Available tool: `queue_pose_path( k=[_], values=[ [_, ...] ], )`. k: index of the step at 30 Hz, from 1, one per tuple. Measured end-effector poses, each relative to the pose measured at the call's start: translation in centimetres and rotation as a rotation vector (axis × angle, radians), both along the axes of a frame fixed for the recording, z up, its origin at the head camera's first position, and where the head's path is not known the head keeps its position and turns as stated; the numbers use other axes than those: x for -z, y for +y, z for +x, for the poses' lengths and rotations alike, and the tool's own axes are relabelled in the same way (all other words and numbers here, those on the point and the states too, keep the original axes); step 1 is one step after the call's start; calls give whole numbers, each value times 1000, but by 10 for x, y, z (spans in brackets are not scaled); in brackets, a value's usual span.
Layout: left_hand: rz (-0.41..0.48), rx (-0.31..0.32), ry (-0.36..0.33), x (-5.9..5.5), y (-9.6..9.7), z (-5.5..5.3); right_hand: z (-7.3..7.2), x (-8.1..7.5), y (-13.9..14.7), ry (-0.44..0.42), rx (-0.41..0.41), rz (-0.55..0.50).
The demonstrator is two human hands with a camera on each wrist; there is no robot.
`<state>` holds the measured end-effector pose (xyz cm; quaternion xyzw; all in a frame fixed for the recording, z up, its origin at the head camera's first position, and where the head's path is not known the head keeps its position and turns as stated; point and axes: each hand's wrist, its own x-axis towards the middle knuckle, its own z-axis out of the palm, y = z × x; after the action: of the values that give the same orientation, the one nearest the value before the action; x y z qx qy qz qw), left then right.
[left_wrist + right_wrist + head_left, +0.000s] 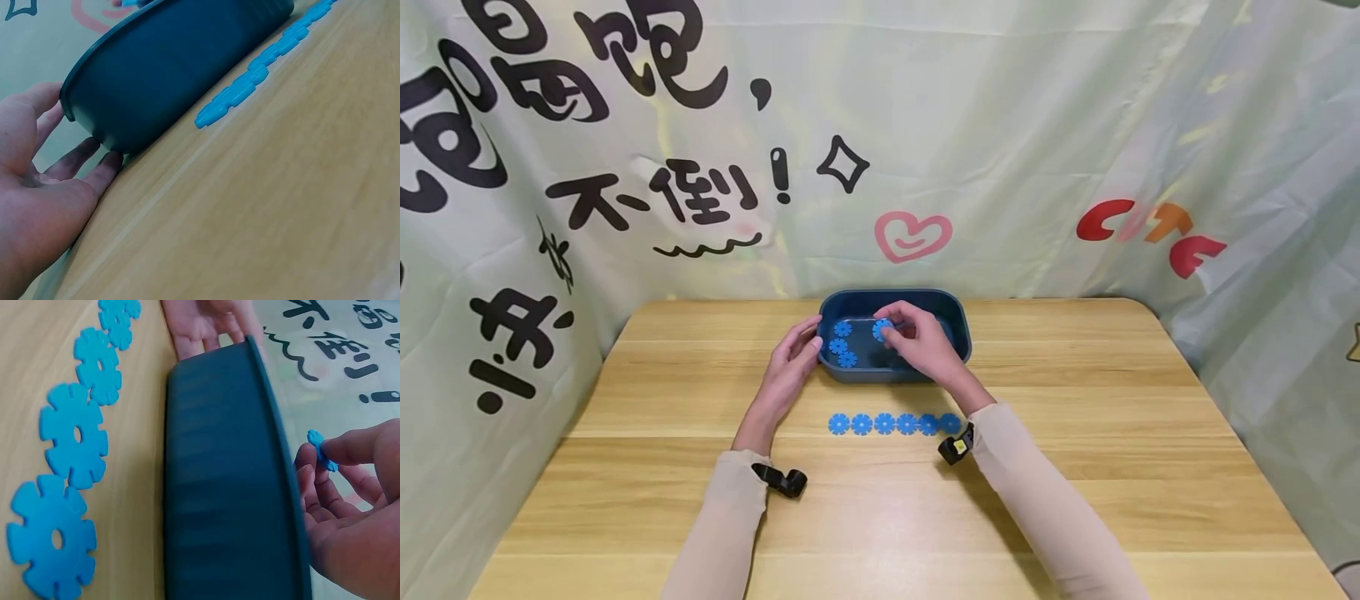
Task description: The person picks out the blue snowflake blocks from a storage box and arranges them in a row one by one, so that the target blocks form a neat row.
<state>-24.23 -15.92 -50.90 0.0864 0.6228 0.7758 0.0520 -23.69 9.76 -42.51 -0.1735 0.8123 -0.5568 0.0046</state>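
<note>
A dark blue rectangular bin (891, 377) stands at the back of the table, with several blue notched plastic discs (838, 345) lying at its left end. My right hand (923, 340) is over the bin, pinching one blue notched disc (882, 330) between thumb and fingers; the right wrist view shows this disc (322, 450) edge-on. At the bin's left end, my left hand (793, 357) touches the rim and outer wall with its fingers extended. In front of the bin, several more discs (884, 424) lie flat in a straight row from left to right.
The wooden table (880, 517) ends at the back against a hanging printed cloth (1015, 150). My right forearm passes over the right end of the row of discs. A small black camera sits on each wrist.
</note>
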Motion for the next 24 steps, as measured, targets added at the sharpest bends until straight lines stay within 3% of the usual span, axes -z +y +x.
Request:
queue_pose_path(
  k=[10, 16, 24],
  values=[
    [5, 8, -5, -3, 2, -1, 23, -9, 17, 76, -7, -80],
    [-4, 3, -10, -3, 1, -1, 36, -12, 25, 54, -24, -122],
    [3, -10, -22, -2, 2, 1, 49, -10, 32, 20, 2, -94]
  ],
)
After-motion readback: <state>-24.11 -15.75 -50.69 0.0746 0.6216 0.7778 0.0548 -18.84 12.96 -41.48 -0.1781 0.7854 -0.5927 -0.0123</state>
